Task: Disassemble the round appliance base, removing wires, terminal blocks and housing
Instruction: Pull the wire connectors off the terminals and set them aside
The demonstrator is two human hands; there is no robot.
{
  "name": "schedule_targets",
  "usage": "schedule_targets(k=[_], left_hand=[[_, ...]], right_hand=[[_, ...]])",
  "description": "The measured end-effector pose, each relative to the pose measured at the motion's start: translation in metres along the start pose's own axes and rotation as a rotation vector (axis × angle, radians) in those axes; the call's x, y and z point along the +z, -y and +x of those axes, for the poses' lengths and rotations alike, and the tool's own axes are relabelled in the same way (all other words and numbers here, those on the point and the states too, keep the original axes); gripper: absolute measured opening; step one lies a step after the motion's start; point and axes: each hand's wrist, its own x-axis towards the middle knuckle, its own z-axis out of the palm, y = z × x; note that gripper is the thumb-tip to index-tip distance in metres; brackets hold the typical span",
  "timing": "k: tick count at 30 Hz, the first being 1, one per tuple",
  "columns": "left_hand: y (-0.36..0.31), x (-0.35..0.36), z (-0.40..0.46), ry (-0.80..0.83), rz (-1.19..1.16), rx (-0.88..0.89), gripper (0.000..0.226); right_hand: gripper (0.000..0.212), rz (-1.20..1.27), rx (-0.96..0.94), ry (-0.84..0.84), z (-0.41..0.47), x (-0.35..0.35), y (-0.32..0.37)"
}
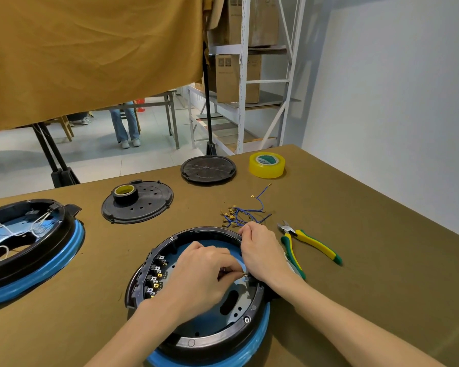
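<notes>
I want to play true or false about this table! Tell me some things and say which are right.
1. The pliers lie on the table, in no hand. True.
2. The yellow tape sits on a black cover. False: it sits on the bare table; the dark tape roll is the one on a cover.
3. Both hands are at the round base. True: left hand, right hand.
4. The loose wires are red. False: they are blue.
</notes>
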Motion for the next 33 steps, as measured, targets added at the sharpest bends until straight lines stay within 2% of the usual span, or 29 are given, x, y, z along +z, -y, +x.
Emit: schedule_targets(k=[4,6,9,12,13,15,18,22,26,33], left_hand=[[0.001,0.000,0.000,-0.018,0.046,0.052,0.005],[0.000,0.000,0.001,-0.005,0.026,0.036,0.007],[0.005,-0.004,-0.001,-0.068,0.005,0.003,0.009],[0.004,-0.007,-0.001,-0.020,-0.012,-0.031,0.006],[0.003,-0.007,-0.001,-0.067,-0.035,-0.026,0.005],[0.002,-0.006,0.000,-0.150,-0.095,-0.085,0.007],[0.008,-0.005,0.000,-0.181,-0.226,-0.191,0.007],[0.008,-0.009,-0.001,-0.259,-0.405,-0.287,0.010],[0.010,-0.011,-0.001,-0.302,-0.467,-0.336,0.013],[0.011,-0.015,-0.001,-0.295,-0.562,-0.363,0.012]], right_hand=[[0.037,-0.009,-0.003,0.005,0.000,-0.001,0.000],[0.037,-0.005,-0.005,0.010,-0.001,-0.001,-0.001],[0.038,-0.005,-0.005,0.010,0.000,-0.001,-0.001],[0.038,0.011,0.001,0.010,0.001,0.001,-0.002],[0.038,0.012,0.003,0.007,0.001,0.001,-0.002],[0.038,0.025,0.013,0.005,0.002,0.002,-0.004],[0.037,0.166,0.032,0.013,0.003,0.001,-0.004],[0.029,0.400,-0.173,-0.058,-0.008,-0.008,0.004],[0.013,0.389,-0.410,-0.029,-0.021,-0.022,0.005],[0.005,0.444,-0.409,0.135,-0.012,-0.034,0.006]])
